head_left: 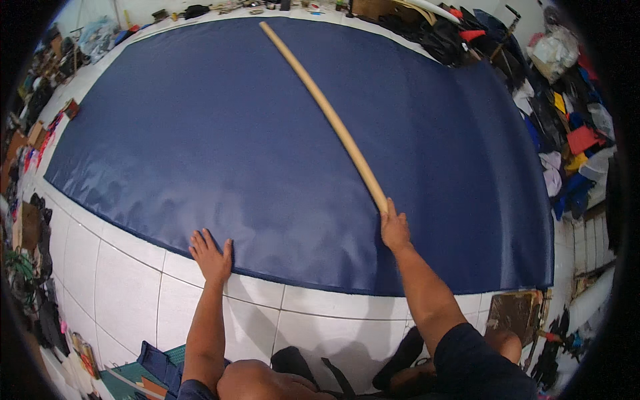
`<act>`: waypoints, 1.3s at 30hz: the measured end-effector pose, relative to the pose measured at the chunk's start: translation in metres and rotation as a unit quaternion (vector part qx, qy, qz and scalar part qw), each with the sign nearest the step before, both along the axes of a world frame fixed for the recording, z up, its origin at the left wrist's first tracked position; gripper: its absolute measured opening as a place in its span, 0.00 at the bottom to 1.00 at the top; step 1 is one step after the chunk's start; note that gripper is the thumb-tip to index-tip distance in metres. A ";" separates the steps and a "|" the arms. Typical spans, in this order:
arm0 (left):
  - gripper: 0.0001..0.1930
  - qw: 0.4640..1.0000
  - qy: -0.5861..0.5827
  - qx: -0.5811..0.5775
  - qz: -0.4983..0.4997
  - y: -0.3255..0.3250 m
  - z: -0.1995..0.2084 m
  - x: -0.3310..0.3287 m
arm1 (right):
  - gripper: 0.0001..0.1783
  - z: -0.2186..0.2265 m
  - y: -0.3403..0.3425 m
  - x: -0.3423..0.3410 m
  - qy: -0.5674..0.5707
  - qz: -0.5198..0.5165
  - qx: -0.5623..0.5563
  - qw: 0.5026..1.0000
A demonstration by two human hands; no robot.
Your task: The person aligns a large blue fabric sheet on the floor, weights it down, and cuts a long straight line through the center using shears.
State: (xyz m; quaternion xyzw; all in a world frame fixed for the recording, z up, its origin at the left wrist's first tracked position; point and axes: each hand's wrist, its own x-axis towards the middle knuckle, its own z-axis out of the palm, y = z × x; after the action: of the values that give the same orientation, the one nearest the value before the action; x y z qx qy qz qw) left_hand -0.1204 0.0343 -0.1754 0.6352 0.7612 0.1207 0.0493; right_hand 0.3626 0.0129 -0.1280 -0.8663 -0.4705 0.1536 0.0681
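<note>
A large sheet of dark blue, slightly shiny material (pixel 200 127) lies spread on the tiled floor in front of me. My left hand (pixel 211 257) rests flat on its near edge, fingers spread. Across the sheet runs a long tan cardboard tube (pixel 327 110), slanting from the far side down toward me. My right hand (pixel 395 228) is closed around the tube's near end. Gentle creases show in the sheet near my left hand and along its right part.
White floor tiles (pixel 253 320) border the sheet on my side. Piled bags and coloured scraps (pixel 577 140) crowd the right. Small tools and odds and ends line the far edge. At the lower left lies a green cutting mat (pixel 127 380); a brown board (pixel 510 313) sits near the right corner.
</note>
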 end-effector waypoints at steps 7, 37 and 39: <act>0.38 0.999 -0.021 0.012 0.033 -0.037 -0.010 0.011 | 0.30 -0.004 -0.125 0.094 -0.016 -0.137 -0.012 0.990; 0.25 0.887 -0.421 0.172 0.073 -0.065 -0.022 -0.050 | 0.34 0.004 -0.059 -0.152 -0.009 0.449 0.030 0.893; 0.19 0.902 -0.341 0.241 0.111 -0.059 -0.015 -0.050 | 0.33 0.008 -0.057 -0.172 -0.006 0.488 0.022 0.872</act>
State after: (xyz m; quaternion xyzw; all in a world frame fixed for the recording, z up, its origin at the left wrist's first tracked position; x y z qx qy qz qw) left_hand -0.1702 -0.0249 -0.1900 0.4591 0.7110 0.5146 0.1376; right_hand 0.1904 -0.0441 -0.1202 -0.5253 -0.8374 0.1512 0.0009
